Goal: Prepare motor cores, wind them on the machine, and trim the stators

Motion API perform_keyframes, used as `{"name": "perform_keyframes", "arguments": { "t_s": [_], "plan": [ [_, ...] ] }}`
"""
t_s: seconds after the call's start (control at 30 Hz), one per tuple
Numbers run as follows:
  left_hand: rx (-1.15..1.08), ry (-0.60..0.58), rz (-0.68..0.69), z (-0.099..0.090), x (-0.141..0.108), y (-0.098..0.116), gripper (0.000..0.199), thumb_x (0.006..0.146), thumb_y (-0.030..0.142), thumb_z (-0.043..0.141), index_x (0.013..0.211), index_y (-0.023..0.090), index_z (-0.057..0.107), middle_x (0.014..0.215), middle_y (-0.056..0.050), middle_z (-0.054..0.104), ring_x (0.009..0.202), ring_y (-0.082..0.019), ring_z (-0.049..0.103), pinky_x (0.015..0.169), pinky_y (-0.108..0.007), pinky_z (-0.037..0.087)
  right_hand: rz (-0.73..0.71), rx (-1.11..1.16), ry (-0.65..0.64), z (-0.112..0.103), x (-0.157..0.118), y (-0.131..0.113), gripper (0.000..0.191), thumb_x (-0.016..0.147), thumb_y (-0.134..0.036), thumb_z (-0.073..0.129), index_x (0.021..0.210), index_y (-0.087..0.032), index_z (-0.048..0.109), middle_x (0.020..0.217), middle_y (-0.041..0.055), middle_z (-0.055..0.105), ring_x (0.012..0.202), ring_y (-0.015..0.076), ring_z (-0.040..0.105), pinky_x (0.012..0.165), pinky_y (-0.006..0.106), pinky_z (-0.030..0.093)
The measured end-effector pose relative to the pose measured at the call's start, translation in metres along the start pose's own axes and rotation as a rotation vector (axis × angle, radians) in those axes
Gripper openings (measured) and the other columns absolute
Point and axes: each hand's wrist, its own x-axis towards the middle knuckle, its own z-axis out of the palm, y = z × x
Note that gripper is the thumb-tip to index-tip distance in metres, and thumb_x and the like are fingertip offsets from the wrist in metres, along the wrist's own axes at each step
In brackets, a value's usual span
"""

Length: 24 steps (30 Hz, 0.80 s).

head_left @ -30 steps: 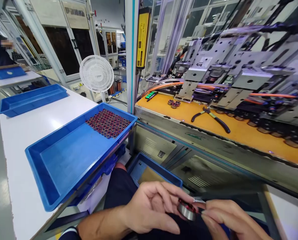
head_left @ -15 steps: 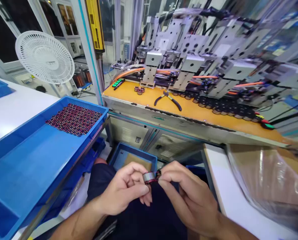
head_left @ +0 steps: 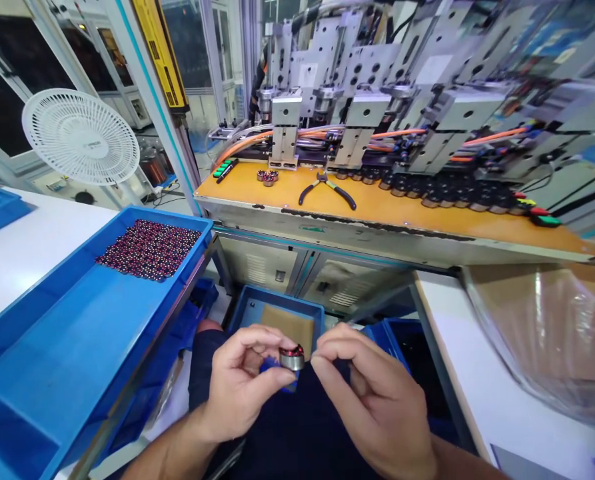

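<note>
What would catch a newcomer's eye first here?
Probably the shiny metal part pinched in the left hand, low centre, the right hand close beside it. Next, the big blue tray at left, small dark pieces packed at its far end. Open pliers lie on the orange bench ahead.

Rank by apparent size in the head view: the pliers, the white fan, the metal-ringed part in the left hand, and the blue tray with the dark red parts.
1. Blue tray
2. White fan
3. Pliers
4. Metal-ringed part, though it sits nearer the camera than the pliers
</note>
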Motion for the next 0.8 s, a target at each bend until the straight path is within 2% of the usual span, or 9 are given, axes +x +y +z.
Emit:
{"name": "perform_keyframes", "arguments": {
  "t_s": [0.1,0.23,0.33,0.4,0.5,0.6,0.7,0.8],
  "plan": [
    [0.114,-0.009,0.061,-0.002,0.003,0.001,0.022,0.075,0.015,0.079,0.095,0.021,0.073,0.098,-0.007,0.075,0.092,-0.017,0.072,0.080,-0.026,0.060,0.114,0.103,-0.020,0.001,-0.001,-0.005,0.015,0.090,-0.014,0.057,0.075,-0.019,0.059,0.068,-0.0026,0.055,0.062,0.0095,0.053,0.057,0.019,0.042],
    [0.118,-0.016,0.043,-0.004,0.004,0.001,0.021,0.075,0.015,0.080,0.093,0.024,0.074,0.105,-0.006,0.076,0.099,-0.019,0.072,0.081,-0.027,0.060,0.386,0.368,-0.127,0.002,-0.004,-0.002,0.018,0.087,-0.019,0.060,0.070,-0.018,0.058,0.065,-0.0025,0.052,0.058,0.0096,0.049,0.052,0.020,0.039],
    [0.119,-0.033,0.049,-0.007,0.003,0.001,0.022,0.075,0.015,0.079,0.094,0.025,0.074,0.105,-0.005,0.077,0.097,-0.019,0.073,0.080,-0.028,0.061,0.573,0.639,-0.200,0.000,-0.006,0.008,0.021,0.088,-0.032,0.066,0.074,-0.017,0.060,0.067,-0.0021,0.052,0.057,0.0091,0.049,0.054,0.020,0.040],
    [0.139,-0.059,0.086,-0.010,0.005,0.001,0.023,0.076,0.014,0.079,0.095,0.025,0.074,0.106,-0.005,0.077,0.097,-0.020,0.073,0.081,-0.030,0.061,0.636,0.764,-0.232,-0.003,-0.005,0.015,0.028,0.089,-0.042,0.066,0.082,-0.016,0.061,0.068,-0.0013,0.054,0.058,0.0094,0.051,0.056,0.021,0.043],
    [0.202,-0.118,0.189,-0.013,0.009,0.003,0.025,0.073,0.013,0.080,0.095,0.024,0.074,0.104,-0.006,0.078,0.101,-0.023,0.073,0.091,-0.038,0.059,0.697,0.833,-0.322,-0.006,0.003,0.021,0.038,0.085,-0.051,0.071,0.093,-0.015,0.060,0.069,-0.0005,0.057,0.058,0.0103,0.054,0.053,0.020,0.046],
    [0.249,-0.156,0.246,-0.014,0.012,0.004,0.026,0.071,0.013,0.082,0.094,0.023,0.074,0.102,-0.005,0.079,0.106,-0.024,0.071,0.098,-0.042,0.055,0.731,0.861,-0.453,-0.006,0.009,0.022,0.042,0.079,-0.046,0.079,0.101,-0.015,0.061,0.074,0.0001,0.058,0.063,0.0107,0.056,0.053,0.019,0.049],
    [0.238,-0.162,0.221,-0.015,0.011,0.006,0.027,0.071,0.013,0.082,0.094,0.024,0.074,0.102,-0.005,0.079,0.106,-0.025,0.071,0.097,-0.043,0.055,0.691,0.850,-0.514,-0.004,0.009,0.020,0.030,0.082,-0.037,0.077,0.098,-0.014,0.065,0.077,0.0002,0.058,0.067,0.0093,0.056,0.058,0.018,0.050],
    [0.180,-0.154,0.172,-0.015,0.010,0.006,0.028,0.071,0.013,0.082,0.094,0.026,0.076,0.102,-0.004,0.079,0.107,-0.024,0.071,0.099,-0.043,0.053,0.602,0.793,-0.481,0.000,0.004,0.019,0.017,0.086,-0.029,0.072,0.093,-0.015,0.067,0.072,-0.0006,0.059,0.064,0.0086,0.055,0.059,0.018,0.048]
  ]
}}
